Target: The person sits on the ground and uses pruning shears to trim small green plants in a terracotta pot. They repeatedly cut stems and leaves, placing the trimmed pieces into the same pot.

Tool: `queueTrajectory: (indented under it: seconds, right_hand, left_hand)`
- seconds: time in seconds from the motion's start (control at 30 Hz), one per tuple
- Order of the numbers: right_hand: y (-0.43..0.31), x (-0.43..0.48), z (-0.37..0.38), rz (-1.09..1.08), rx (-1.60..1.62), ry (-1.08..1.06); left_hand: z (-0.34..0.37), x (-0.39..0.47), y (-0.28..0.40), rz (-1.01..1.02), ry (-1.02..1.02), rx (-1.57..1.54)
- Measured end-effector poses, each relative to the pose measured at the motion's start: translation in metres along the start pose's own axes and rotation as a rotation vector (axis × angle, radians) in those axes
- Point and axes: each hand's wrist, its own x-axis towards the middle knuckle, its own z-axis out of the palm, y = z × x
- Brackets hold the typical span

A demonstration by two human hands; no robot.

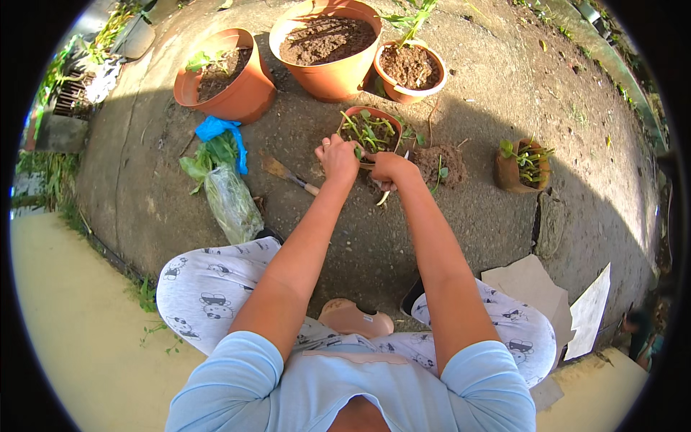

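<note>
A small square plastic pot [400,141] of soil and cut green stems stands before me. At its near left corner is my left hand [339,156], its fingers at the rim and by a leaf. My right hand [394,168] touches the pot's near edge, its fingers bent; whether it grips the rim or a stem I cannot tell. A pale stem end [383,198] shows just below it, and part of a thin blade [406,155] beside it. Loose soil [441,164] with a leafy cutting [443,173] lies to the right. A hand trowel [289,174] rests on the concrete at the left.
Behind stand a tilted terracotta-coloured pot [253,89], a large soil-filled pot [329,81] and a smaller planted pot [404,96]. Leafy greens in a clear plastic bag [229,205] with blue plastic [243,154] lie left. A brown container of cuttings [507,171] and cardboard [529,286] are right.
</note>
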Motion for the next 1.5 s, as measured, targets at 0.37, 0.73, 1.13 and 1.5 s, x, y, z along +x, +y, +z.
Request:
queueTrajectory:
  seconds: [0.37,0.73,1.13,1.5]
  right_hand:
    - [-0.012,0.011,-0.004,0.129,-0.146,-0.021]
    - [0.005,-0.013,-0.009,-0.009,-0.13,0.056]
    - [-0.001,0.001,-0.002,0.01,-0.296,0.095]
    - [-0.009,-0.01,0.005,-0.083,-0.151,0.012]
  left_hand:
    - [-0.003,0.0,0.0,0.027,-0.026,0.044]
    - [-0.013,0.009,0.0,-0.001,-0.015,0.011]
    - [-0.012,0.008,0.001,-0.025,-0.025,-0.034]
    - [-0.024,0.016,0.0,0.016,-0.022,-0.04]
